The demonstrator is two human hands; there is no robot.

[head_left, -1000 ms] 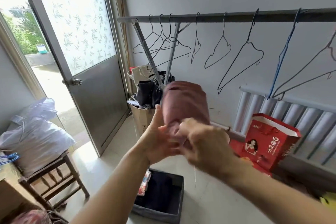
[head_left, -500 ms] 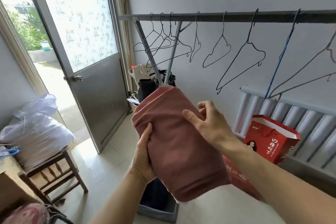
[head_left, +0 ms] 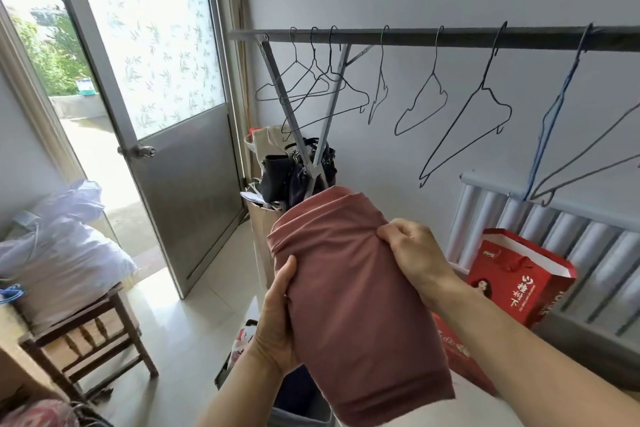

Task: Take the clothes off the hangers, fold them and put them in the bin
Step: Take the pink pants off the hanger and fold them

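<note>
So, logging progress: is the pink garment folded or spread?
Folded: the pink garment shows doubled layers at its top, held between both hands.

1. The dusty-pink garment [head_left: 356,305] is soft matt cloth, smooth with a few creases.
2. The wire hangers [head_left: 464,121] are thin dark metal; one hanger [head_left: 550,111] looks blue-coated.
3. The rail [head_left: 450,38] is dull grey metal.
4. The door [head_left: 187,191] has a brushed metal lower panel and frosted, leaf-patterned glass above.
5. The gift bag [head_left: 519,284] is glossy red paper.
6. The chair [head_left: 86,333] is dark varnished wood.
7. The floor [head_left: 207,305] is smooth, shiny tile.
8. The radiator [head_left: 571,243] is smooth painted metal.
</note>
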